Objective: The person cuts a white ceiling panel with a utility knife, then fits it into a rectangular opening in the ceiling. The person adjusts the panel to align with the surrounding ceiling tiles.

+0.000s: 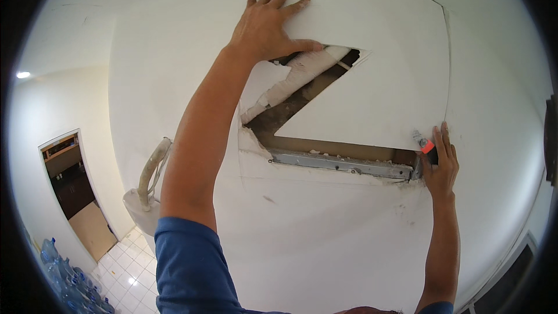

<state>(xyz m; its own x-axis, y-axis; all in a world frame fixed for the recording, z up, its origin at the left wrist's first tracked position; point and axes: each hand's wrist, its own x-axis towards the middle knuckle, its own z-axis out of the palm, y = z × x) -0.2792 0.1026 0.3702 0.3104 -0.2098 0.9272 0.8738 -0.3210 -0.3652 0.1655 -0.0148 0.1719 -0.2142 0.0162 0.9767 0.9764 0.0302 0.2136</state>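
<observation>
- In the head view, a person in blue is reaching both arms up to a white panel (pixel 378 87), which is sitting against a pale surface, high in the middle and right of the scene; dark seams are tracing its top and right edges.
- The left hand (pixel 261 26) is lying flat beside the panel's upper left, its fingers fanning wide and gripping nothing, its thumb reaching to the upper rim of a jagged opening (pixel 311 96).
- The right hand (pixel 442 168) is standing at the panel's lower right corner, fingers pointing up; whether they are closing on the edge or on the small orange piece (pixel 428 146) just beside them, one cannot tell.
- Below the panel, the opening is running in a zigzag, its broken white borders framing a dim cavity; a pale, wrapped-looking length (pixel 302 78) is slanting across the upper part.
- A grey metal channel (pixel 343 163) is lining the opening's lower edge, with crumbs of white debris resting along it.
- To the left of the raised left arm, a bent, pale hose (pixel 152 166) is rising from a whitish housing (pixel 138 206).
- At lower left, blue translucent bottles (pixel 70 285) are crowding near a white tiled floor (pixel 129 259), while a doorway (pixel 72 186) is showing dark shelving, and a small light (pixel 23 74) is glowing farther up.
- A blue sleeve (pixel 192 261) is covering the left upper arm.
</observation>
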